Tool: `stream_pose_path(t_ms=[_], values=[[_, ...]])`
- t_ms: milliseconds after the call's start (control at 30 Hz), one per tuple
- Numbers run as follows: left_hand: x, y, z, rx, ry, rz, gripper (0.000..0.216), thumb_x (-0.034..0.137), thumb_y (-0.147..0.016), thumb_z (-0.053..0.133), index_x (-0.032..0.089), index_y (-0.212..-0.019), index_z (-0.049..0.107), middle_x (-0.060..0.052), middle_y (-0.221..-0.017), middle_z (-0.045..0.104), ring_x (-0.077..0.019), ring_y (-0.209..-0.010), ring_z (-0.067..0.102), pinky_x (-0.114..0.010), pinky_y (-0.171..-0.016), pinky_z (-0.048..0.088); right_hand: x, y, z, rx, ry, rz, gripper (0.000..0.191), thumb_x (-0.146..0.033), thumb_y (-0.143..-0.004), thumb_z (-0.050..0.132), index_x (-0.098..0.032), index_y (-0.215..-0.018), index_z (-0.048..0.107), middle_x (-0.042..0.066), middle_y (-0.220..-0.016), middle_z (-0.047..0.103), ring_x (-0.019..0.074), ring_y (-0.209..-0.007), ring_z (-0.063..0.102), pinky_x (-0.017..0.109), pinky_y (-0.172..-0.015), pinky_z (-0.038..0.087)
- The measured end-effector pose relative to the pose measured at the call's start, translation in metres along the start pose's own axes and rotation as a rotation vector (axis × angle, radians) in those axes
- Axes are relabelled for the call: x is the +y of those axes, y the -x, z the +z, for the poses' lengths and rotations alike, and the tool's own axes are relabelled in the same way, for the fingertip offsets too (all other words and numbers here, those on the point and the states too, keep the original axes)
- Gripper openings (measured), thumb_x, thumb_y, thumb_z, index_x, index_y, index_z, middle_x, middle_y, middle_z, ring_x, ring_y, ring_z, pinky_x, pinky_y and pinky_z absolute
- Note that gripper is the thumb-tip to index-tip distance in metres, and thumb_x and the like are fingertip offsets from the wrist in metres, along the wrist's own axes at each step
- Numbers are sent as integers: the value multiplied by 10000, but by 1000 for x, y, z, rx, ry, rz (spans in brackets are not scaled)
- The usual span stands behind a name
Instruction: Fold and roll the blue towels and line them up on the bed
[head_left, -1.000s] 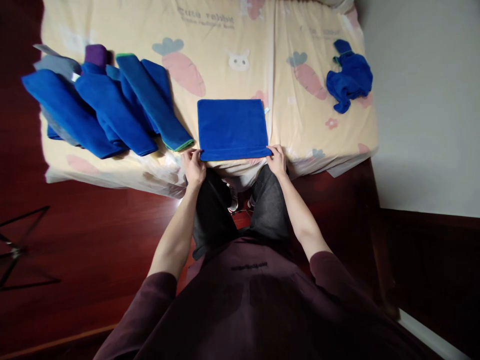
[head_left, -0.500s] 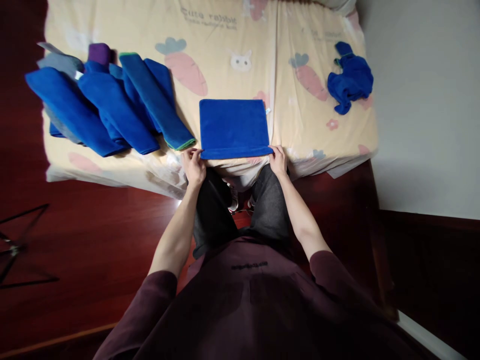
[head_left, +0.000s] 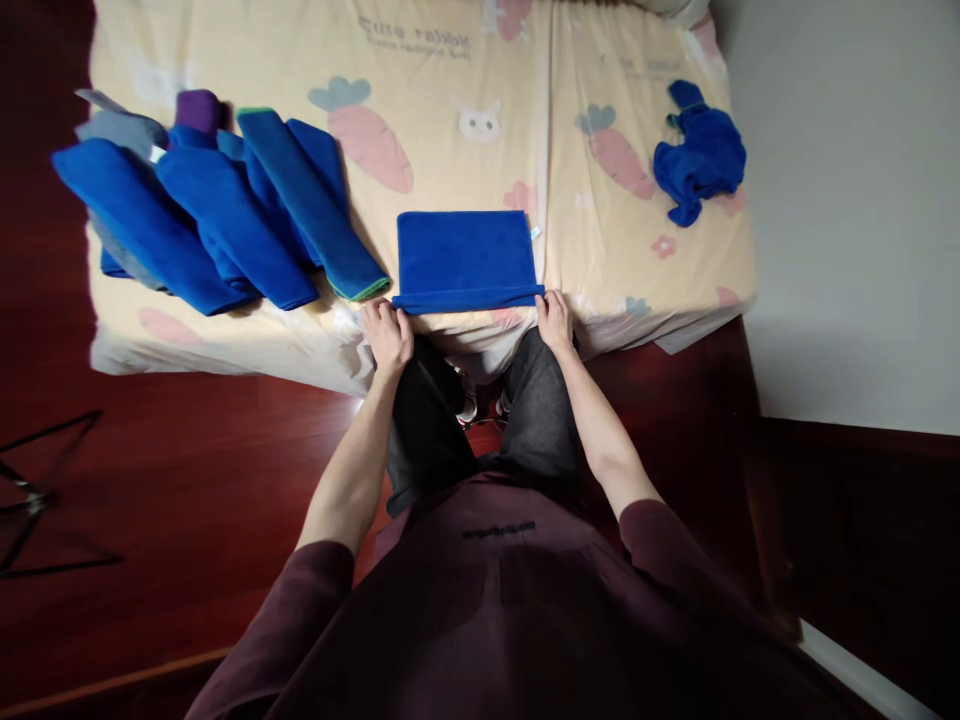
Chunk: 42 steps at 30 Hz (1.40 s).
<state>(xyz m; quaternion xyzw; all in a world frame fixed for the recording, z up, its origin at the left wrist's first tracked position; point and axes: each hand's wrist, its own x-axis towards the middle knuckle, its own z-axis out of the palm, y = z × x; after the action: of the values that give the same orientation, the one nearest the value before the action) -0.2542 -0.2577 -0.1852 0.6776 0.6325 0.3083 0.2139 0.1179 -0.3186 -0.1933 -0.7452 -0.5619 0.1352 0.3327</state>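
Two hands are entered, the left hand and the right hand, each with fingers curled closed in a pinch on one near corner of a blue towel. The towel is spread flat at the near edge of a carrot-print bedsheet, directly before the person. Change noted over the last second: the near hem has been drawn up and away from the body, so that less of the blue face is shown and a thickened lip is formed along the front, judged to be a fold just begun. A row of folded blue towels is laid to the left, with a purple cloth and a grey cloth behind them. A crumpled blue cloth is logged far right, well apart.
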Motion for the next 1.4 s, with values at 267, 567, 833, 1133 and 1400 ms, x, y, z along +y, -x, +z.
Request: stream_pose_path(t_ms=[267, 567, 833, 1133, 1400], values=[[-4, 0, 5, 61, -17, 14, 378, 520, -1113, 372, 235, -1117, 621, -183, -1298, 595, -397, -1390, 532, -645, -1232, 380, 4, -2, 4, 17, 40, -25, 411, -493, -1160, 433, -228, -974, 686, 119, -1127, 712, 257, -1132, 682, 455, -1121, 561], [4, -1, 0, 22, -45, -103, 290, 442, -1061, 476, 236, -1052, 679, -186, -1346, 558, -408, -1425, 502, -643, -1249, 323, -1, -1, 3, 45, 46, -34, 406, -468, -1141, 466, -238, -839, 609, 102, -986, 712, 238, -974, 678, 402, -1009, 580], [6, 0, -3, 15, -84, -65, 302, 424, -1072, 485, 194, -1031, 676, -199, -1343, 556, -361, -1338, 482, -571, -1213, 329, -7, -2, 1, 18, 83, 6, 357, -378, -1120, 522, -248, -787, 524, 82, -948, 690, 224, -927, 666, 369, -957, 555], [3, -2, -1, 32, -33, -55, 312, 443, -1088, 510, 168, -1063, 656, -192, -1340, 560, -361, -1341, 469, -597, -1226, 313, -6, -2, 1, 38, 30, 9, 383, -420, -1103, 528, -264, -753, 529, 70, -886, 669, 230, -909, 650, 368, -967, 567], [-2, -2, 0, -7, -48, -75, 298, 448, -1072, 537, 174, -1099, 650, -194, -1365, 568, -374, -1374, 478, -599, -1247, 311, -9, -1, -1, 44, 66, 10, 330, -292, -1057, 592, -259, -732, 543, 55, -872, 668, 211, -849, 625, 329, -891, 546]])
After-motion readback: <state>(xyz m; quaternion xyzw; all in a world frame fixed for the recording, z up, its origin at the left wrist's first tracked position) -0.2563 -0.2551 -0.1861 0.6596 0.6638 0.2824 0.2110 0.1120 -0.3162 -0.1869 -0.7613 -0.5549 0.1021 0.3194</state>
